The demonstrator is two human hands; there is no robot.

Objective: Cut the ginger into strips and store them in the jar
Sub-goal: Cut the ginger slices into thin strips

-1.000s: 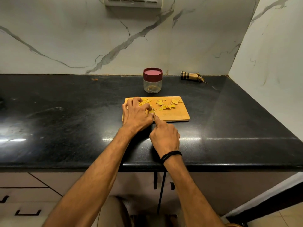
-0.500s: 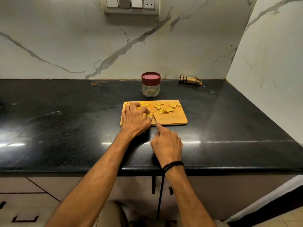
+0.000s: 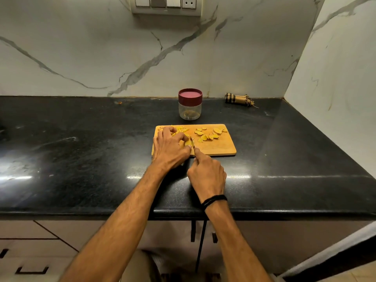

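The left hand (image 3: 171,148) curls its fingers over a ginger piece (image 3: 187,143) on the cutting board (image 3: 220,149), mostly hiding it. Just beside it, the right hand (image 3: 206,174) grips a knife (image 3: 192,143), whose handle is buried in the fist so only a blade sliver shows. Loose ginger slices (image 3: 209,134) lie beyond the right hand. Farther beyond stands the lidded jar (image 3: 190,107), its contents unclear.

The left forearm (image 3: 122,220) and right forearm (image 3: 234,241) are bare from the frame's lower edge up to the fingers. The right hand (image 3: 207,176) wears a black cord band (image 3: 213,201) at the wrist, behind its fingers, wound in several thin strands. Tendons ridge the back of the left hand (image 3: 169,153).
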